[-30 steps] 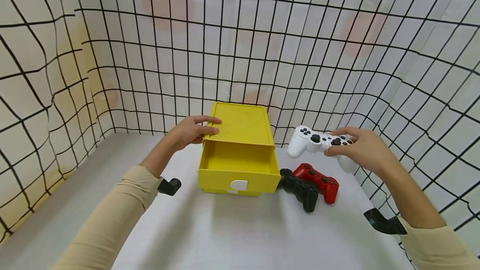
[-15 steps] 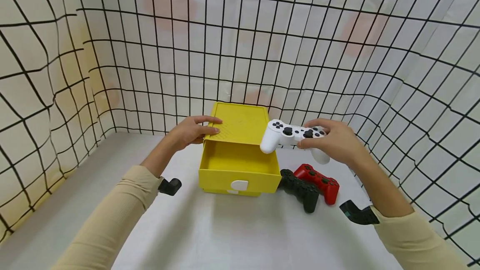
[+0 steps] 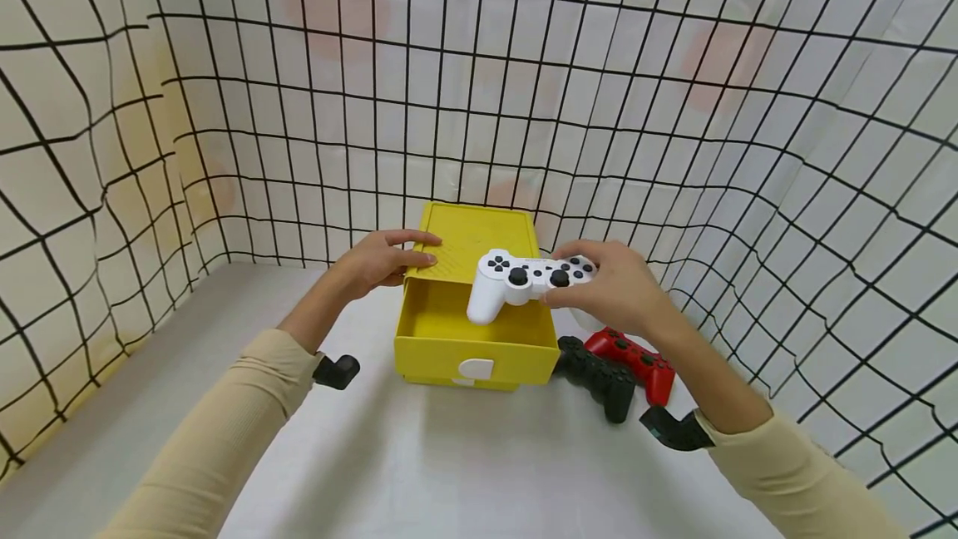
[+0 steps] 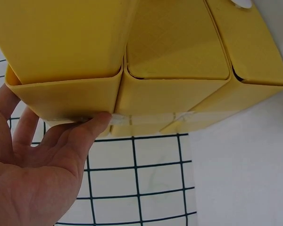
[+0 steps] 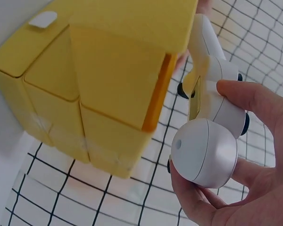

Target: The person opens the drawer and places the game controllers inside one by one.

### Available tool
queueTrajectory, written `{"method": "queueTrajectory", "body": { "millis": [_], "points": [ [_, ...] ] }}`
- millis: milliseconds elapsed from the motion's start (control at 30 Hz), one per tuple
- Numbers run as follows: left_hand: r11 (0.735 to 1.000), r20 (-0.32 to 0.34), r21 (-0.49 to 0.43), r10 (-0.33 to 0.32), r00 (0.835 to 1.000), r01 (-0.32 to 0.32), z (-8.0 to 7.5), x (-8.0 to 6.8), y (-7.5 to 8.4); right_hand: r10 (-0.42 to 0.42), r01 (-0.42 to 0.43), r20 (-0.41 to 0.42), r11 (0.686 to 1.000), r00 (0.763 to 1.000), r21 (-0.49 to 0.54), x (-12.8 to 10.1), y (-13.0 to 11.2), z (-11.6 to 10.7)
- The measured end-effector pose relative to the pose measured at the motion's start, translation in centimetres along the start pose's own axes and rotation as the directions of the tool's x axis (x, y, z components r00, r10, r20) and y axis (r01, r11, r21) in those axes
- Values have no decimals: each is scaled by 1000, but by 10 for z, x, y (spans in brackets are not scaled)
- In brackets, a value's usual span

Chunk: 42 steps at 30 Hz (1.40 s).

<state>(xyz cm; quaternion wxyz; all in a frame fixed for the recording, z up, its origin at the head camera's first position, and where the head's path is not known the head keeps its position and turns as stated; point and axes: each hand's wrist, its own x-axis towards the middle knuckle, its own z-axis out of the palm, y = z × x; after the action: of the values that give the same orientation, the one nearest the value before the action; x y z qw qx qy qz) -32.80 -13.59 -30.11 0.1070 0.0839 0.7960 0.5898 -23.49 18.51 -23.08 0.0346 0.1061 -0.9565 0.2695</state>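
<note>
1. The right hand (image 3: pixel 609 289) fingers clasp the white game controller (image 3: pixel 520 279), its long axis crosswise, just above the open yellow drawer (image 3: pixel 467 331).
2. The left hand (image 3: pixel 382 260), fingers straight, rests on the yellow box (image 3: pixel 482 244) near the table's (image 3: pixel 449 456) far edge.

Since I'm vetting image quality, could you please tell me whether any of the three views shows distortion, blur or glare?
Head view: grid lines bow toward the edges, light even, white controller sharp. Left wrist view: yellow drawer box slightly soft. Right wrist view: mild sheen on the controller's grip; no harsh glare.
</note>
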Motion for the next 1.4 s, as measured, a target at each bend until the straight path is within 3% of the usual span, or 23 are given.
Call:
{"method": "queueTrajectory", "body": {
  "millis": [367, 1400],
  "points": [
    [1000, 12, 17, 7, 1000, -7, -1, -1, -1, -43, 45, 29, 996, 999, -76, 7, -15, 20],
    [1000, 3, 16, 3, 1000, -3, 1, -1, 1, -92, 88, -37, 992, 995, -88, 3, -26, 42]
  ]
}}
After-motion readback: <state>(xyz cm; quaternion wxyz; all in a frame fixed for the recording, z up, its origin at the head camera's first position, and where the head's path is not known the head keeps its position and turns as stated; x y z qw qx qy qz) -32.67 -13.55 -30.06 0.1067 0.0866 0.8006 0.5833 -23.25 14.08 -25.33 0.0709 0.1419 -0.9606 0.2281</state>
